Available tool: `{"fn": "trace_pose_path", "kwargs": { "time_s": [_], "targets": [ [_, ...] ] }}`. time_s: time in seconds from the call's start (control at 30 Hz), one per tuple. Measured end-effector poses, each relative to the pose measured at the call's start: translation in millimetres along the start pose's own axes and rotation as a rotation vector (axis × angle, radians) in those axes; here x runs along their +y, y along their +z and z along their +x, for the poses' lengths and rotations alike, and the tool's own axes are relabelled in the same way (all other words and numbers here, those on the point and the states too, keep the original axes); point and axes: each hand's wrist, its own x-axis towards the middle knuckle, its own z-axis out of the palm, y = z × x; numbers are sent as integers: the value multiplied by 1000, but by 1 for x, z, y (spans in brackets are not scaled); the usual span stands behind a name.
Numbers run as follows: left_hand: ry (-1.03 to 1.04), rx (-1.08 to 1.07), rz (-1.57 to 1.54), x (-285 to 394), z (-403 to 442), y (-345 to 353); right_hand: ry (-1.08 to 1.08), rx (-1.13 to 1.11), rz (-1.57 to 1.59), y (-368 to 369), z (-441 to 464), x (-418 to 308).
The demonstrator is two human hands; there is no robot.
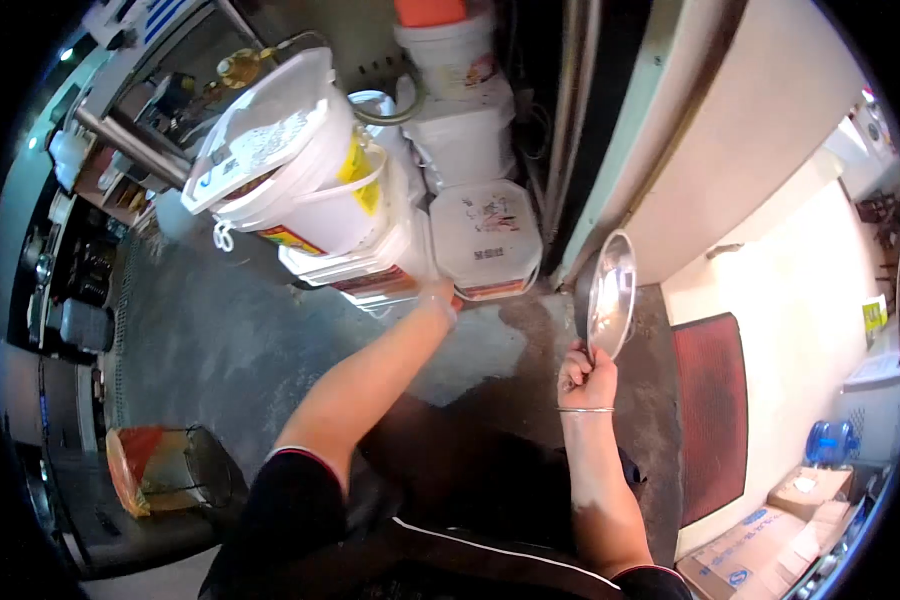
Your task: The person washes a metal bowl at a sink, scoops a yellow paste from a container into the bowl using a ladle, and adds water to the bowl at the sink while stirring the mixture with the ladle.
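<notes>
My right hand is closed round the rim of a shiny, shallow metal bowl, which it holds up on edge. My left hand reaches forward to the front of the white buckets. It is blurred, so its fingers and anything in them are unclear. Beside it on the left stands a lower white bucket, bearing another white bucket with a yellow label and a tilted white lid. To its right a square lidded white tub with dark writing rests on the floor.
More white tubs are stacked behind, topped by an orange container. A doorway on the right has a red mat, with cardboard boxes and a blue water bottle beyond. A bin with an orange-yellow liner stands at left.
</notes>
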Motion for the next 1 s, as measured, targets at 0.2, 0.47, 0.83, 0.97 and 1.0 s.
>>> {"fn": "trace_pose_path", "kwargs": {
  "time_s": [0.2, 0.47, 0.83, 0.97, 1.0],
  "targets": [
    [320, 123, 375, 16, 99, 27, -193, 163, -82, 15, -10, 2],
    [266, 244, 301, 4, 115, 24, -36, -18, 38, -21, 26, 24],
    [318, 242, 120, -1, 110, 9, -57, 18, 81, -16, 24, 18],
    [354, 104, -40, 22, 98, 0, -64, -1, 103, -14, 25, 16],
    [360, 75, -86, 26, 92, 1, -59, -2, 116, -14, 23, 15]
  ]
}}
